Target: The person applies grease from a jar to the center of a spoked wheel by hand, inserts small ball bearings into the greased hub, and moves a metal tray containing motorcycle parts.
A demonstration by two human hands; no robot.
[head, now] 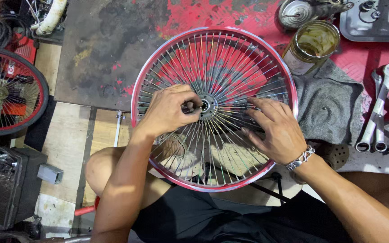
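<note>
A red-rimmed spoked wheel (146,72) lies flat, half on the worn red-and-grey workbench (104,49) and half over my lap. My left hand (169,110) pinches a small part at the metal hub (207,106) in the wheel's centre. Fingers spread, my right hand (273,130) rests flat on the spokes to the right of the hub. A metal bracelet (301,157) sits on my right wrist.
An open tin of grease (311,47) stands beyond the wheel on a grey rag (329,103). Two spanners (379,108) lie at the right, a metal tray (374,22) of small parts behind. Another spoked wheel with a tyre (5,90) lies on the floor at the left.
</note>
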